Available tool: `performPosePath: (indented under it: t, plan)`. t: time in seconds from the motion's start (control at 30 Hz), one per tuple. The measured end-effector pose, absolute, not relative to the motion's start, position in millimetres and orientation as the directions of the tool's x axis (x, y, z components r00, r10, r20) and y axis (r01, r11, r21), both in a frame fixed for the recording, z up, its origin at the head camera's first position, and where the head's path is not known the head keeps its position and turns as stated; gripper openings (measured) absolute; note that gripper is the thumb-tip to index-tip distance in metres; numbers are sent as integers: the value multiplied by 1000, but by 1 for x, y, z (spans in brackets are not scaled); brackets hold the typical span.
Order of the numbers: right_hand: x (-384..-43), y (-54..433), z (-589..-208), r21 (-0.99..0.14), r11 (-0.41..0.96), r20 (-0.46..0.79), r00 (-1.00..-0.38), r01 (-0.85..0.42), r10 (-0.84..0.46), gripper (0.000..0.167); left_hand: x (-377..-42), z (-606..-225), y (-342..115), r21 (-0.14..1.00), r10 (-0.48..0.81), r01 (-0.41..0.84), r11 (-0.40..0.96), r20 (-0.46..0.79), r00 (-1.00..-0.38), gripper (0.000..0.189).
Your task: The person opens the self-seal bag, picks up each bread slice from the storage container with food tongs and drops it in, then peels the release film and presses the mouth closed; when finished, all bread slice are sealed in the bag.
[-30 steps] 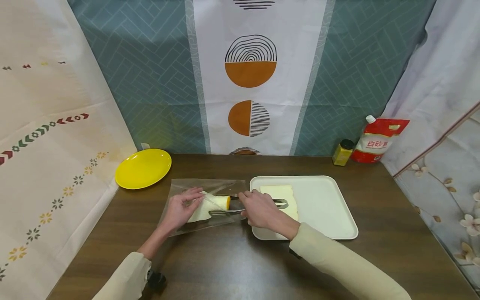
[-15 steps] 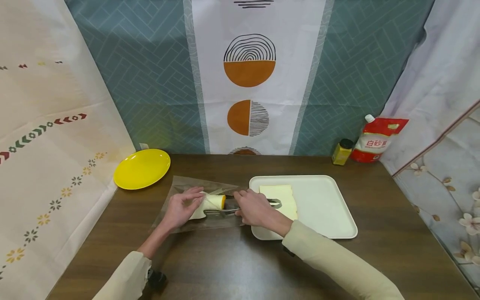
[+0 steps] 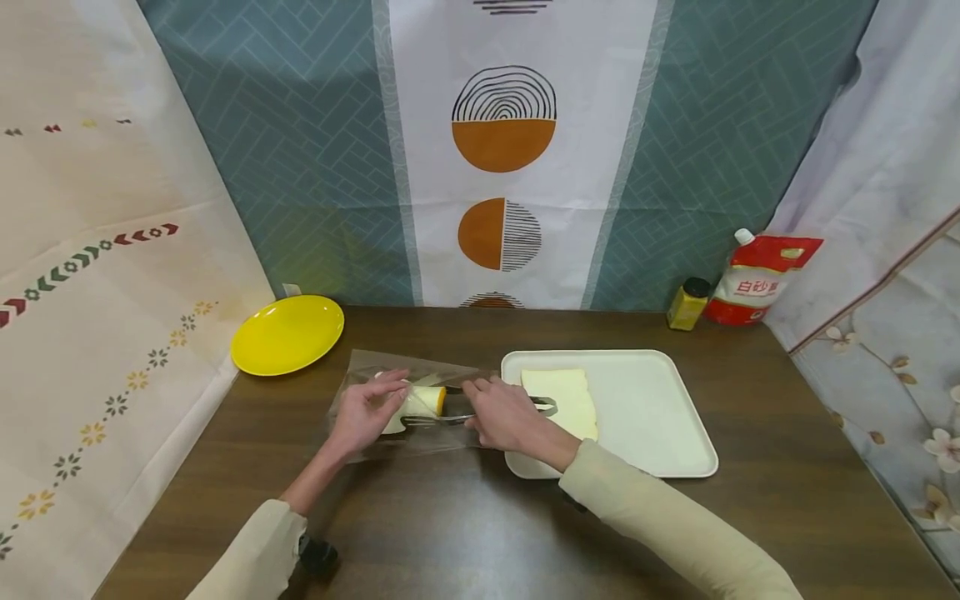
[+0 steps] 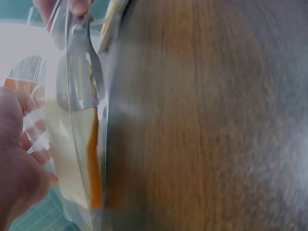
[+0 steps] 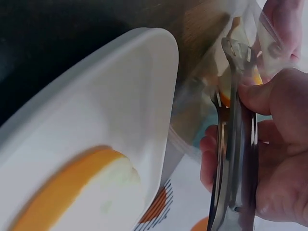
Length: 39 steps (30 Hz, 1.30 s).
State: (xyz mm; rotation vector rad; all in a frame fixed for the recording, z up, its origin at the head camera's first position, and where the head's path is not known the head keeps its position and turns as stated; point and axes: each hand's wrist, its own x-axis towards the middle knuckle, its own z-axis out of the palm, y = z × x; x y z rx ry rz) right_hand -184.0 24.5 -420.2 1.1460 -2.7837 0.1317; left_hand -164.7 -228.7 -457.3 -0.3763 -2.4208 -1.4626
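Observation:
My right hand (image 3: pixel 506 415) grips metal tongs (image 5: pixel 240 159), whose slotted ends reach left into a clear plastic bag (image 3: pixel 375 364). Inside the bag lies a bread slice (image 3: pixel 423 402), pale with an orange crust. In the left wrist view one tong head (image 4: pixel 79 72) overlaps the end of that slice. My left hand (image 3: pixel 367 412) pinches the bag's film above the bread and partly covers it. Another bread slice (image 3: pixel 558 387) lies on the left part of a white tray (image 3: pixel 645 408), below and beyond the right hand.
A yellow plate (image 3: pixel 287 336) stands at the back left. At the back right are a yellow jar with a black lid (image 3: pixel 686 307) and a red-and-white spouted pouch (image 3: pixel 753 283). Patterned cloths hang around the brown table (image 3: pixel 450 533).
My right hand and the tongs have shifted a little left, with the bread slice deeper in the bag. The left hand stays nearly in place on the bag.

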Motion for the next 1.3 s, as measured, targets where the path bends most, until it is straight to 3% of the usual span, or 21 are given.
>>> performPosePath:
  t: [0.47, 0.8, 1.3]
  plan:
    - [-186, 12, -418, 1, 713, 142, -705, -702, -695, 51, -166, -458, -227, 785, 77, 413, 462, 429, -900, 14]
    - [-185, 12, -412, 18, 717, 42, -716, -697, -697, 71, -166, -465, -235, 766, 87, 384, 516, 399, -913, 17]
    - [-201, 28, -395, -172, 689, -20, -697, -704, -717, 63, -170, -471, -236, 775, 59, 355, 522, 383, -922, 16]
